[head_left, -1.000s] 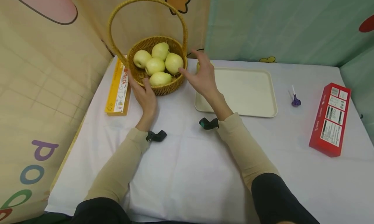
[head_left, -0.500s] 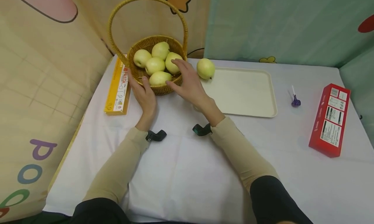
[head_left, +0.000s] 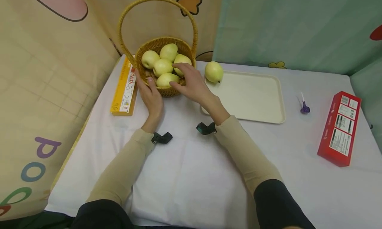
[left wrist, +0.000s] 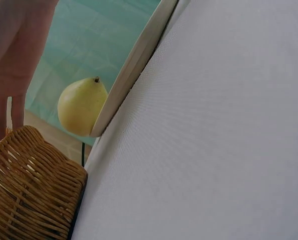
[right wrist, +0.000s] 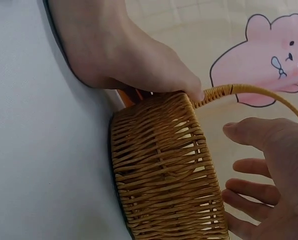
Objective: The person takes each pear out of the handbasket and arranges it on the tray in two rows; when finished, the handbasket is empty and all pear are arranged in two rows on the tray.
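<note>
In the head view, a wicker basket (head_left: 170,92) with a tall handle holds several pale green pears, among them a front pear (head_left: 167,79) and a right pear (head_left: 182,60). My left hand (head_left: 151,98) holds the basket's left side, fingers along the outer wall and thumb at the rim. Over the basket's right side, my right hand (head_left: 195,84) has its fingers spread and relaxed, thumb beside the front pear, fingertips overlapping the right pear. The right wrist view shows a gap between its thumb and fingers. A single pear (head_left: 214,72) sits at the tray's far left corner.
A cream tray (head_left: 250,96) lies right of the basket. Left of it is a yellow pasta box (head_left: 125,89). Farther right are a purple-wrapped lollipop (head_left: 304,108) and a red box (head_left: 339,129). Curtains (head_left: 286,26) hang behind the table's far edge.
My right hand has moved left from beside the tray's corner to over the basket, uncovering the single pear there. My left hand stays at the basket. The head view has shifted slightly.
</note>
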{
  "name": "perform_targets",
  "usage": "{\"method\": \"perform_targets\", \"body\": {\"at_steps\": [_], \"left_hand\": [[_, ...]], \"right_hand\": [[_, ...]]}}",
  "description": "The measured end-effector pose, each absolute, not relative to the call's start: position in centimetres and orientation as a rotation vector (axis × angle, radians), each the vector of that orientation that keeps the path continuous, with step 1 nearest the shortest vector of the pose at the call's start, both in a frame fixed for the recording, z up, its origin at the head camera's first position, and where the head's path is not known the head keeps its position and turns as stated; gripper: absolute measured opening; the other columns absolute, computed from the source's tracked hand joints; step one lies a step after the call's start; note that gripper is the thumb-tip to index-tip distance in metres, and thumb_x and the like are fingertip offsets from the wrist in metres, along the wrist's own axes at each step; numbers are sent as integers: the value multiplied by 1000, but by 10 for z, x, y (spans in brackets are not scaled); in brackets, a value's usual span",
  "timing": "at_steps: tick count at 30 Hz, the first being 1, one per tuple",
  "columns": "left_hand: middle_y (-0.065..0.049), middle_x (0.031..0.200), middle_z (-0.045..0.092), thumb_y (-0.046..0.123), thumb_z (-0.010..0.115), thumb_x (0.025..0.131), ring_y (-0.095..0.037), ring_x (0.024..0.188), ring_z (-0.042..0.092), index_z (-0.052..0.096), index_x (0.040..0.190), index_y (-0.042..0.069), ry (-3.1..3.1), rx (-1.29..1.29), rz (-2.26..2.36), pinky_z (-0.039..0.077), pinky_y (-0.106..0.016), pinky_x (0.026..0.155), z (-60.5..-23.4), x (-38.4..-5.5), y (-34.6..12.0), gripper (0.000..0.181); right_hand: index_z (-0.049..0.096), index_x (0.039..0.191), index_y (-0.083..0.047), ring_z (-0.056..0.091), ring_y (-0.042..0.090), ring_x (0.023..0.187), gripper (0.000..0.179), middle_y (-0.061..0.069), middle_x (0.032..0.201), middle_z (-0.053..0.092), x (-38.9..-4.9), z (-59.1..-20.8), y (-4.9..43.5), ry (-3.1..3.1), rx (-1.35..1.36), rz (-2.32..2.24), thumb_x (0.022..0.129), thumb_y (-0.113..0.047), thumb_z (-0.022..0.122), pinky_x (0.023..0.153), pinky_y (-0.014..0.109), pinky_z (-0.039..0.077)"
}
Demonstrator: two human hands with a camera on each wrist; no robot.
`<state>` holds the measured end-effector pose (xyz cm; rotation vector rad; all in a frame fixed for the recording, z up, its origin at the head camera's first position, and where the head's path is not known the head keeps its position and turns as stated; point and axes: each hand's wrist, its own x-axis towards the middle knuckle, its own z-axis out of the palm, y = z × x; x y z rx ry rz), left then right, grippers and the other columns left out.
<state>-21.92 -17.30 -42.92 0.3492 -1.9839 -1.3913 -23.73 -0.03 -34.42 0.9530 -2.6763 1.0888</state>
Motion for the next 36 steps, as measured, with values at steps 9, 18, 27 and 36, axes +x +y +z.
{"method": "perform_targets", "body": {"at_steps": [9,18,27,36], "left_hand": [[-8,176,23,31,36,115,-9,161,18,19,169,9,-1985,330,-1383,12,-21,129,-432,-220,-170,61],[-6,176,23,32,36,115,-8,160,19,21,169,10,-1988,338,-1387,13,-22,129,-432,-221,-171,60],[-5,176,21,32,35,115,-6,160,18,21,169,11,-1979,333,-1383,12,-20,129,-432,-221,-172,60],[-6,176,22,31,35,115,-7,160,18,20,169,10,-1983,331,-1381,12,-21,129,-431,-221,-174,60]], "right_hand": [[66,136,-2,62,28,129,44,12,137,69,-257,-342,-9,-2739,1001,1117,102,-30,70,112,38,48],[73,122,-5,67,20,105,38,7,116,76,-273,-345,-17,-2853,1051,984,98,-35,75,98,35,52],[73,126,-7,63,24,117,59,7,123,75,-285,-333,-32,-3047,947,855,90,-53,80,104,38,48],[54,68,-11,41,14,67,57,-2,63,41,-283,-330,-38,-3090,941,783,83,-56,84,66,26,32]]}}
